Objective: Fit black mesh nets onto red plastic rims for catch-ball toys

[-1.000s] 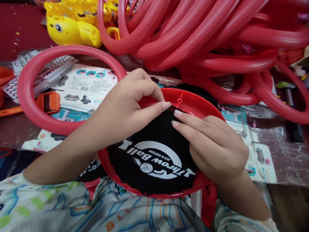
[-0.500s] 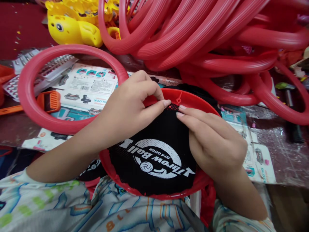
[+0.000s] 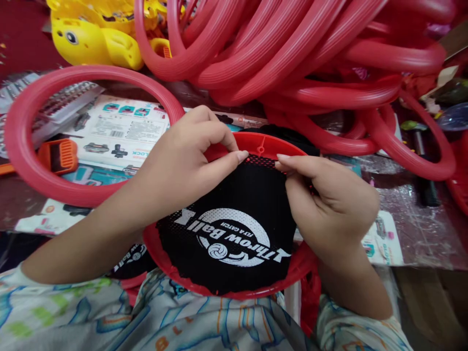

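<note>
A round black mesh net [image 3: 234, 187] with white "Throw Ball" lettering lies across a shallow red plastic ring frame [image 3: 252, 142] in my lap. At the frame's far side, my left hand [image 3: 186, 156] pinches the net's edge between thumb and bent index finger. To its right, my right hand [image 3: 334, 209] has thumb and fingertips closed on the net's edge by the rim. Small red pegs show through the mesh between the two hands. Part of the right rim is hidden behind my right hand.
Red ribbed rings [image 3: 270, 58] are heaped at the back. A single ring [image 3: 22, 131] lies at left over printed cardboard [image 3: 120, 124] and an orange piece [image 3: 66, 156]. Yellow animal-shaped plastic parts [image 3: 87, 44] stand behind. Another black net [image 3: 129, 258] sits beneath my left forearm.
My right hand has moved right along the net's edge and turned, its fingers now pinched. The left hand keeps its place on the rim. The camera view has shifted slightly.
</note>
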Demonstrator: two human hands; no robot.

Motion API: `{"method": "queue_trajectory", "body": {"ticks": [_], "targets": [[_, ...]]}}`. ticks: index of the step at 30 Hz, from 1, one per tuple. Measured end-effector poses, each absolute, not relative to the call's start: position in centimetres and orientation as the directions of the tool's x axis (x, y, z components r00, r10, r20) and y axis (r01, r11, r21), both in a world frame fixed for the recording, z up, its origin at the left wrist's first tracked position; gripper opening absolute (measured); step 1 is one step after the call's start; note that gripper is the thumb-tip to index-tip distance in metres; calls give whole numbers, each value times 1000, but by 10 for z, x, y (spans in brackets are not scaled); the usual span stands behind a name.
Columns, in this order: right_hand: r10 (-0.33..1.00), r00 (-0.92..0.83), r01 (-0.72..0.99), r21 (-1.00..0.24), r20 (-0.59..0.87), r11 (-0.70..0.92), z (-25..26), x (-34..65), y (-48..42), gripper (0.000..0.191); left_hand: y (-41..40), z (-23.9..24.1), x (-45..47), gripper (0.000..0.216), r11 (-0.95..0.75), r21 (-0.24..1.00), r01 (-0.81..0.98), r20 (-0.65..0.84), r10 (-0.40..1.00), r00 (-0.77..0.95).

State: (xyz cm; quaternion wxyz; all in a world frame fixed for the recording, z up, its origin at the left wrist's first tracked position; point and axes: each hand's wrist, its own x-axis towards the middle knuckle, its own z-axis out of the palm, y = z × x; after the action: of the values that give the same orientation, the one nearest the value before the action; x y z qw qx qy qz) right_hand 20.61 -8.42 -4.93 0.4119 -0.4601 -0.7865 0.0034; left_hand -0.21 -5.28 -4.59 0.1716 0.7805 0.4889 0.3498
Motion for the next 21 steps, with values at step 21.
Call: {"method": "queue_trajectory", "body": {"ticks": [21], "targets": [[814,-287,787,-360,505,501,-43,209,-83,35,-47,-45,-7,15,-469,566,677,262,882,392]]}}
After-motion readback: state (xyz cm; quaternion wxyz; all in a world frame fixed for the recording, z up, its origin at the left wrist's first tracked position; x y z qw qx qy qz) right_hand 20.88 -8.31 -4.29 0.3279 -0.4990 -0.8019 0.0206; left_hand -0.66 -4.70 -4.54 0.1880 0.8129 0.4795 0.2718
